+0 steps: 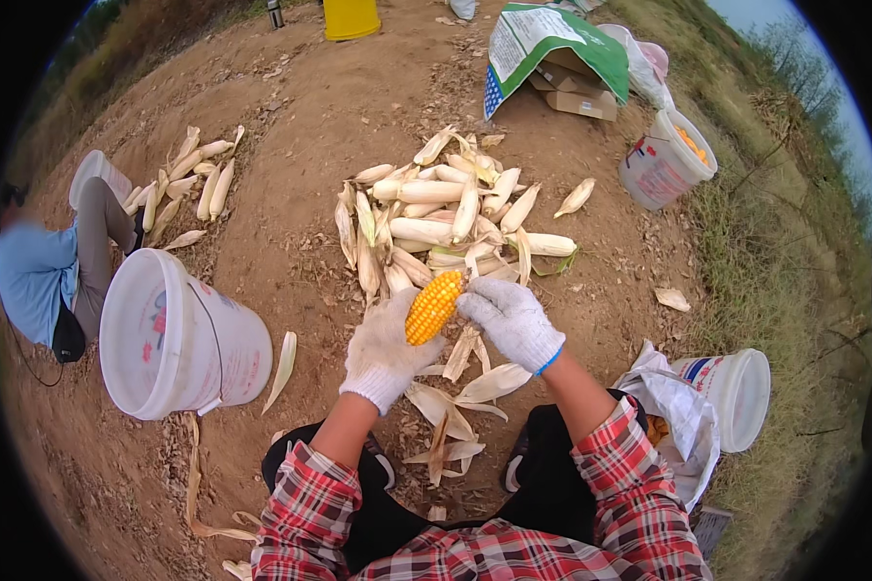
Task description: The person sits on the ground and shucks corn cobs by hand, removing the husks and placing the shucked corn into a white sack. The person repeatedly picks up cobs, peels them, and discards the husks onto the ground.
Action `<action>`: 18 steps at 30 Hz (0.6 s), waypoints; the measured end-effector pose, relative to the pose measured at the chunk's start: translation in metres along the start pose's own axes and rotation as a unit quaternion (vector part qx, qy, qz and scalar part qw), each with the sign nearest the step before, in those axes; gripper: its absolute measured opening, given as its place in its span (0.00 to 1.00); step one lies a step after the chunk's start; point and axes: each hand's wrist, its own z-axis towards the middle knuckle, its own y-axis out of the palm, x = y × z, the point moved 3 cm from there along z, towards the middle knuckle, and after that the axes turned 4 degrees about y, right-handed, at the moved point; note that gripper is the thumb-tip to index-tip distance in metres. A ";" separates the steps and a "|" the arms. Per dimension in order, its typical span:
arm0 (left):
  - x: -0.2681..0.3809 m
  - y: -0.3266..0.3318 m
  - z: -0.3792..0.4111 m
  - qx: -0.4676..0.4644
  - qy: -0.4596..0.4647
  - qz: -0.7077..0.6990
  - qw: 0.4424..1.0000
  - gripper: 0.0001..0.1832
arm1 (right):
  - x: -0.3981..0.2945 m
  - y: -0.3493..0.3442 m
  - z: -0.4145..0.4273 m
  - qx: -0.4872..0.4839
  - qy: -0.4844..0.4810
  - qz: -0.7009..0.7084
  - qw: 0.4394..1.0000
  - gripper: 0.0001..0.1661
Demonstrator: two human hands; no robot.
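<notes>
In white knitted work gloves, both my hands are in front of the pile of unhusked corn ears (436, 210). My left hand (385, 348) is wrapped around the lower side of a bare yellow ear of corn (434, 308), its kernels facing up. At the stem end of that ear, the fingers of my right hand (507, 319) pinch together by the husk; the glove hides exactly what they hold. Loose peeled husks (447, 414) lie on the soil between my feet.
A white plastic bucket (240, 348) stands left, near a seated person (40, 276) with a smaller corn pile (189, 178). At right are a bucket (657, 171) holding yellow corn, another bucket (741, 399) and a white sack (679, 421). A green sack (596, 47) covers cardboard boxes (578, 91).
</notes>
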 end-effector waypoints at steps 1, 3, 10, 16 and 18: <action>0.001 -0.001 0.000 -0.010 -0.001 -0.025 1.000 0.35 | 0.003 -0.003 0.003 0.035 -0.012 0.017 0.999 0.18; 0.001 -0.002 -0.001 -0.029 -0.004 -0.075 0.997 0.35 | 0.003 -0.012 0.006 0.089 0.014 0.086 0.992 0.16; 0.002 0.000 -0.003 -0.014 0.008 -0.073 0.997 0.33 | -0.017 -0.024 0.000 0.074 0.066 0.272 0.957 0.12; 0.000 0.005 -0.005 -0.029 -0.003 -0.069 0.997 0.32 | -0.008 -0.008 0.004 0.073 0.025 0.150 0.986 0.07; 0.003 0.002 -0.005 -0.043 -0.008 -0.082 0.996 0.34 | -0.006 -0.006 0.005 0.065 0.041 0.188 0.979 0.05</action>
